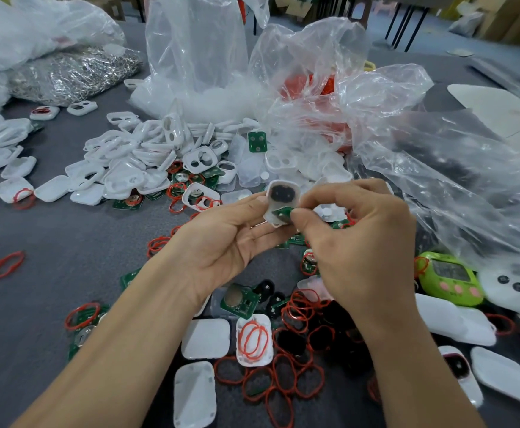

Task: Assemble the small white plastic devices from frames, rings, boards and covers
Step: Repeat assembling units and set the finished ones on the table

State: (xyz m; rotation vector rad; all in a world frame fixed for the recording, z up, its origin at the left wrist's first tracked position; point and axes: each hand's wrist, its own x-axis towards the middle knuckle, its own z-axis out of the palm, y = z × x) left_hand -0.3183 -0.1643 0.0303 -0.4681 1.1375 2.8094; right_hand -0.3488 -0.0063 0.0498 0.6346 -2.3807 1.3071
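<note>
My left hand (230,233) holds a small white frame (278,196) with a dark pad inside, its open side facing me. My right hand (357,242) pinches a green circuit board (284,213) against the lower part of that frame. A heap of white frames (147,156) lies beyond my hands. Red rings (283,378) are scattered near my wrists, and one white cover (254,339) holds a red ring. More green boards (240,301) and flat white covers (205,338) lie on the grey table (51,242) below my arms.
Clear plastic bags (314,97) of parts stand behind the heap and spread along the right. A bag of metal clips (73,74) sits at the back left. A green handheld gadget (450,278) lies at the right. A loose red ring (7,264) lies at the left.
</note>
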